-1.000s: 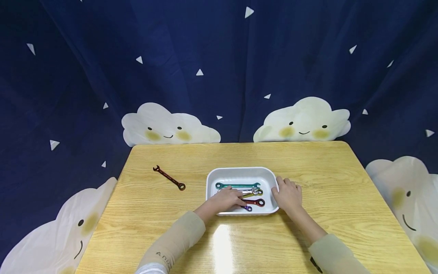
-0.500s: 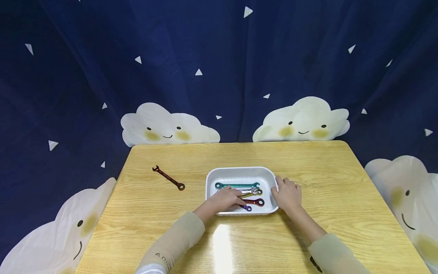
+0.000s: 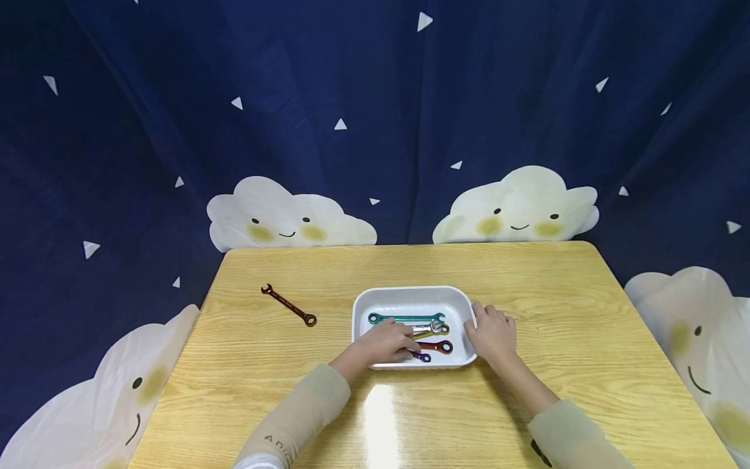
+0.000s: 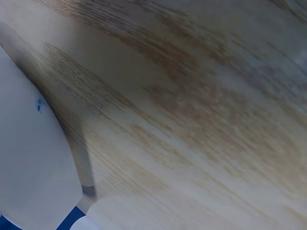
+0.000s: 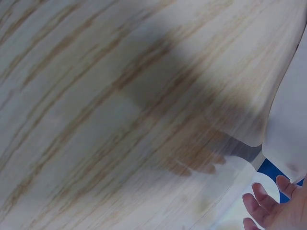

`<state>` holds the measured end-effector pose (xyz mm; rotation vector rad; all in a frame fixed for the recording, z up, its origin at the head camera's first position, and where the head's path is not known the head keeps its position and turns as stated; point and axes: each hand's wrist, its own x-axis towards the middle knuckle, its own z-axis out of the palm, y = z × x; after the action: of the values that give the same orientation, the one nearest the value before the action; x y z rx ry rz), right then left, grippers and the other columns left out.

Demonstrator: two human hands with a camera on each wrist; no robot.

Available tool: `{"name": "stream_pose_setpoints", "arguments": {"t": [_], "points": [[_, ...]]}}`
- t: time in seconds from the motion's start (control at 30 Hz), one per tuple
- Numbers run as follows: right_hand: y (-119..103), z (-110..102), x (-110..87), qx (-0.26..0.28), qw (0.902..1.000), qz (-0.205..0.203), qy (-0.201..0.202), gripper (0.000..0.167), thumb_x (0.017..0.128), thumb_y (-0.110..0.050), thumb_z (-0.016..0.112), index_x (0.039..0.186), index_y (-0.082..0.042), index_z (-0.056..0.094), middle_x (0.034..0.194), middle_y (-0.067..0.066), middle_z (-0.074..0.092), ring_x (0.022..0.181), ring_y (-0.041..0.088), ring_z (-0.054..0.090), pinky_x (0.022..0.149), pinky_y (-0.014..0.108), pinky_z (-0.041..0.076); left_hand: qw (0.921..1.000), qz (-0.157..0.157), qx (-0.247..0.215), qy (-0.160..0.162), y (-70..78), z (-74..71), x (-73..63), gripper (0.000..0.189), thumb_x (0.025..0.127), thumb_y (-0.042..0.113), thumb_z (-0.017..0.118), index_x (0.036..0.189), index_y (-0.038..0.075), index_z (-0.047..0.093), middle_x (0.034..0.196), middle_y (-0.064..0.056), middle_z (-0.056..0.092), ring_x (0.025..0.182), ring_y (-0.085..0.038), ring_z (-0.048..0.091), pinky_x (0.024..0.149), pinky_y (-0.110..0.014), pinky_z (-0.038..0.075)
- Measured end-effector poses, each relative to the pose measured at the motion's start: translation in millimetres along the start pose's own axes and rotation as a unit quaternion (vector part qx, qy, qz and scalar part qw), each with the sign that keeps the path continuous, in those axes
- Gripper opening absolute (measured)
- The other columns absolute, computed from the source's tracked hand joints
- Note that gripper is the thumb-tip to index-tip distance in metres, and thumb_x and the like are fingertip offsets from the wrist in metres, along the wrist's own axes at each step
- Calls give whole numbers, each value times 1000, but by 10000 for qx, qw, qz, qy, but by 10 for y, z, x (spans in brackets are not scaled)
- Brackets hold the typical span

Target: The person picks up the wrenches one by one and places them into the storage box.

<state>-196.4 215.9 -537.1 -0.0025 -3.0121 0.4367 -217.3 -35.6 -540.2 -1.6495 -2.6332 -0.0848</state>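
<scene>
1. Reaching into the tray [image 3: 413,294], left hand [image 3: 388,342] with fingers curled over the wrench pile near the tray's front-left; seems to pinch one handle, though which one cannot be told.
2. Resting against the tray's right rim, right hand [image 3: 494,333], fingers relaxed and straight, steadying, gripping nothing.
3. Compared with a second ago: almost nothing moved. Left hand drawn back slightly toward the tray's front wall, fingers tucked a little more; right hand unchanged; tray in the same spot. Judged as a grasp being settled, no lift yet.
4. Lying inside the tray: teal wrench [image 3: 404,318] toward the back, silver wrench [image 3: 430,326] and gold wrench [image 3: 436,331] mid-tray, red wrench [image 3: 438,346] toward the front, purple wrench [image 3: 423,357] at the front wall, partly under the left fingers.
5. Lying well left of the tray on the table [image 3: 586,306]: brown wrench [image 3: 289,305], alone, untouched.
6. Writing: dark letters on the left sleeve [image 3: 295,420], starting "A n", rest unreadable. No brand legible on tray or wrenches.
7. Wrist views: blurred wood grain only; fingertips [image 5: 261,203] at the right-wrist view's corner.
</scene>
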Motion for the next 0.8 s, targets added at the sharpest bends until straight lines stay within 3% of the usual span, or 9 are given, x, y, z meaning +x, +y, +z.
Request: {"name": "stream_pose_setpoints", "arguments": {"t": [0.23, 0.47, 0.67, 0.8], "points": [[11, 13, 1, 18, 10000, 30, -24, 44, 87, -30, 45, 124, -5, 49, 109, 24, 54, 102, 42, 49, 89, 58, 28, 9987, -112, -1, 492, 8, -19, -3, 22, 89, 32, 57, 106, 26, 68, 88, 11, 60, 80, -3, 54, 72, -25, 39], [9, 8, -1, 54, 10000, 31, -28, 44, 87, -30, 45, 124, -5, 48, 109, 24, 54, 103, 42, 48, 89, 58, 28, 9926, -686, 317, 954, -14, -71, -12, 23, 90, 32, 54, 108, 24, 66, 94, 8, 58, 87, -8, 54, 78, -27, 39], [9, 10, 0, 51, 10000, 27, -15, 44, 88, -30, 44, 124, -5, 48, 108, 23, 54, 102, 42, 49, 89, 58, 28, 9797, -1071, 662, 1558, -53, -110, -22, 21, 86, 32, 59, 103, 21, 64, 94, 6, 58, 86, -12, 54, 82, -30, 39], [7, 10, 1, 56, 10000, 37, -30, 43, 88, -30, 44, 123, -5, 48, 108, 23, 54, 102, 42, 49, 89, 58, 28, 9640, -1298, 787, 2183, -94, -129, -40, 21, 84, 29, 61, 101, 18, 66, 91, 4, 59, 84, -14, 55, 81, -32, 41]]}}
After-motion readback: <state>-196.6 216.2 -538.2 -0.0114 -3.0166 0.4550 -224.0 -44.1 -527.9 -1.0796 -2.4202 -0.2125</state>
